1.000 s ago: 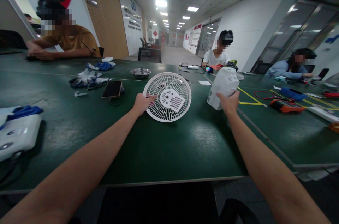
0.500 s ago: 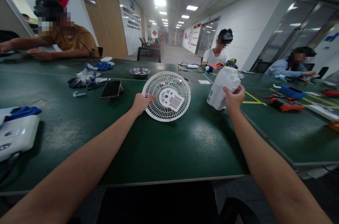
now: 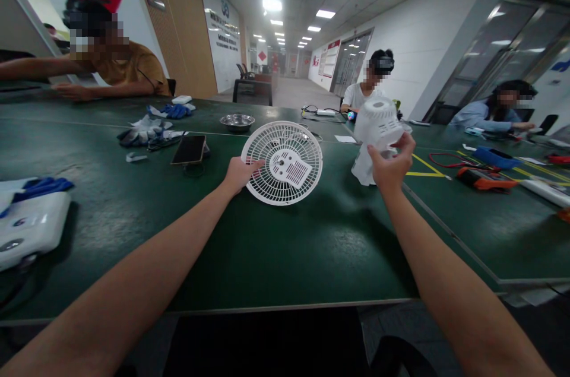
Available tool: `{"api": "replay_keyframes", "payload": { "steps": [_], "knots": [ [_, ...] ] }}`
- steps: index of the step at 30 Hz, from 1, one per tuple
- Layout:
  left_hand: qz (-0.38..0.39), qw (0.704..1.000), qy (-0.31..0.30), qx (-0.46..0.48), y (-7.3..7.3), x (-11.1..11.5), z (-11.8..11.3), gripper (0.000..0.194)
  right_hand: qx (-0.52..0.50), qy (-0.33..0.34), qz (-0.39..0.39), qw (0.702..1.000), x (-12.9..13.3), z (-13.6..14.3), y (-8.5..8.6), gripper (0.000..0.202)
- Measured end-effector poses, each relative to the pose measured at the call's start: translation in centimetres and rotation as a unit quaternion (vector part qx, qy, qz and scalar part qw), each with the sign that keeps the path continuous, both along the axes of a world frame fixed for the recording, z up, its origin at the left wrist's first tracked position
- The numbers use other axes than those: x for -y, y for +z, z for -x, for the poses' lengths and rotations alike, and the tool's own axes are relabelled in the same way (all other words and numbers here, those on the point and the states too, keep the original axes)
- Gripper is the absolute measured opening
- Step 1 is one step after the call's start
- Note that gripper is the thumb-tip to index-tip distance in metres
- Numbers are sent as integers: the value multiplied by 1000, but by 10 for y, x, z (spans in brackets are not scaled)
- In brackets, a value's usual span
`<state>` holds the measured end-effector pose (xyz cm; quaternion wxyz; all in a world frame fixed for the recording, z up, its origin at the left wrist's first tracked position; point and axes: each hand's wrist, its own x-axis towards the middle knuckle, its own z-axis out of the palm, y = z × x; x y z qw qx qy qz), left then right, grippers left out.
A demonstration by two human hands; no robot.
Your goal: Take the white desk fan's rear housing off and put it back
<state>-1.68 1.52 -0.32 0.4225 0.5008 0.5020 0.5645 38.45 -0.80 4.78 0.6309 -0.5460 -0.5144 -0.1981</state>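
My left hand (image 3: 241, 175) grips the left rim of a round white fan grille (image 3: 285, 196), with the thumb over its front. The grille is held tilted above the table, a slotted plate at its centre facing me. My right hand (image 3: 394, 163) is closed on the vented upper part of a white plastic fan body (image 3: 378, 122), to the right of the grille. Its lower white part (image 3: 364, 166) shows behind the fingers, near the table. Whether the two parts are joined is hidden by the hand.
On the green table (image 3: 285, 264) are a metal bowl (image 3: 237, 122), a phone (image 3: 189, 150), crumpled gloves (image 3: 146, 130), a white device (image 3: 33, 225) at left, and an orange multimeter (image 3: 485, 180) at right. Several people sit around it.
My right hand has tipped the fan body's vented upper part upward, and it now stands higher above the lower part. My left hand and the grille have barely moved.
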Motion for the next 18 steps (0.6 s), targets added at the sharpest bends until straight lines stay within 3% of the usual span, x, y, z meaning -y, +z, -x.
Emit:
{"api": "replay_keyframes", "payload": {
  "steps": [4, 8, 13, 18],
  "knots": [
    [3, 1000, -1, -1, -1, -1, 1, 19, 22, 91, 105, 990, 6, 36, -6, 76],
    [1, 1000, -3, -4, -2, -2, 2, 18, 52, 132, 257, 956, 4, 56, -26, 71],
    [5, 1000, -8, -7, -1, -1, 2, 17, 67, 114, 395, 909, 0, 59, -37, 69],
    [0, 1000, -7, -14, 1, 1, 1, 19, 152, 80, 498, 850, 1, 57, -36, 56]
  ]
}}
